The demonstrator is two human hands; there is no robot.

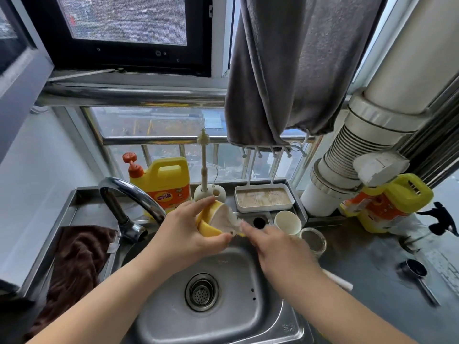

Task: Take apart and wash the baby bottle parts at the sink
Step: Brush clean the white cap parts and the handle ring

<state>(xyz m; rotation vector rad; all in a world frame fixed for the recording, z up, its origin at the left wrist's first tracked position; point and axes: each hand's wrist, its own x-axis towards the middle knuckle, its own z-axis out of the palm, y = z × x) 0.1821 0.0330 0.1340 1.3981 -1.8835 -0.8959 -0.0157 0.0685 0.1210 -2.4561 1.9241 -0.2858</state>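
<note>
Standing by the sink (223, 326), I go from left to right; a brown cloth (74, 256) hangs over the sink's left edge, and the tap (131, 194) curves up at its back left corner; a yellow soap jug (169, 182) and a bottle brush (203, 157) stand behind the sink; above the bowl, near its back, the left hand (188, 234) curls its thumb and fingers round the yellow bottle ring (208, 222), with the soft clear teat (229, 220) sitting in it; the right hand (278, 247) reaches in with straight fingers, and its fingertips (246, 225) touch the teat's tip; I cannot tell if they pinch it; I think the teat is light, bendy and slippery when wet, so pull it near its thick base; the hard ring is the better part to hold tight; a white cup (288, 222) and a glass jar (314, 240) sit just right of the sink.
</note>
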